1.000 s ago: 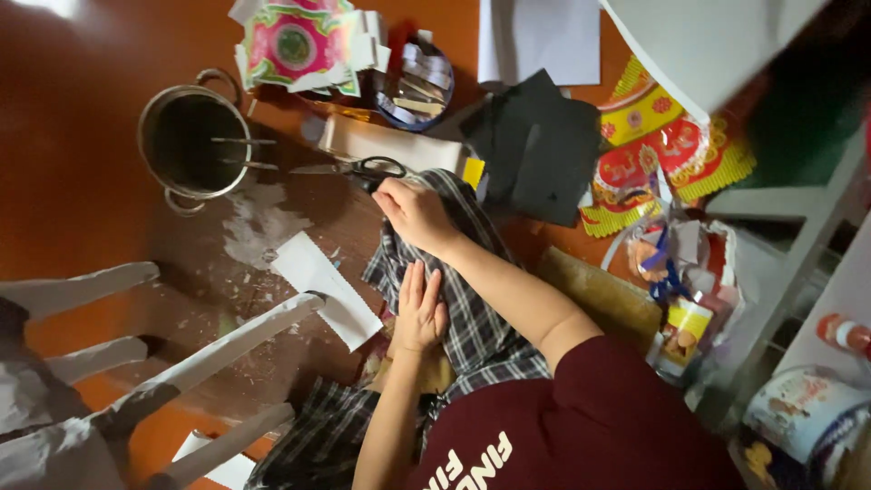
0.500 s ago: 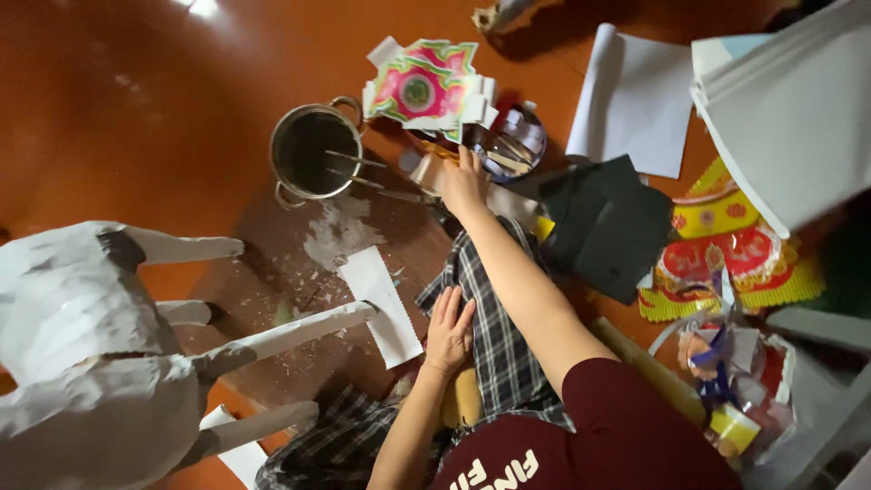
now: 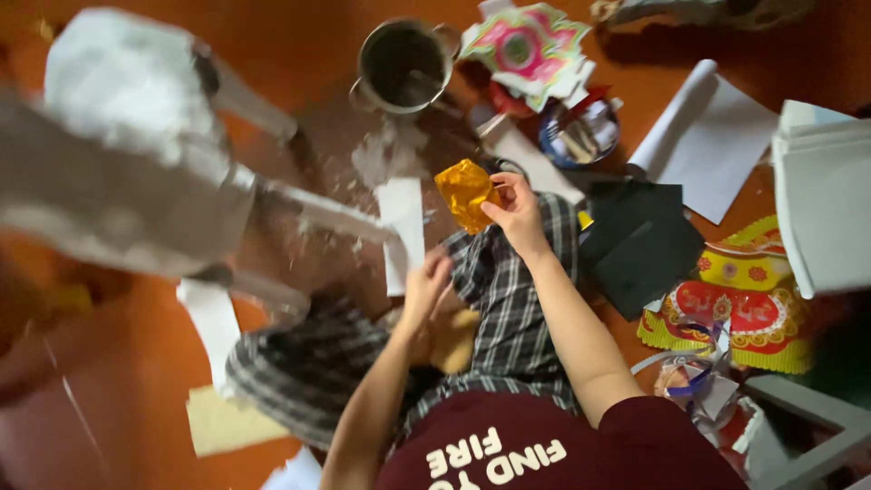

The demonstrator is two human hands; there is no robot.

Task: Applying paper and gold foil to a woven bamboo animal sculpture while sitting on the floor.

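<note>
My right hand [image 3: 515, 210] pinches a crumpled orange foil sheet [image 3: 464, 192]; my left hand [image 3: 426, 289], fingers loosely curled and holding nothing, hovers near, left of it.

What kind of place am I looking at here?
Probably a home craft spot on the floor: a person sits among patterned paper sheets, a white papier-mache figure and a metal pot, the right hand holding a crumpled orange piece.

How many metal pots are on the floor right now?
1: a metal pot with side handles stands on the orange floor at the top, beyond the right hand holding crumpled yellow paper. Clutter may hide others.
</note>
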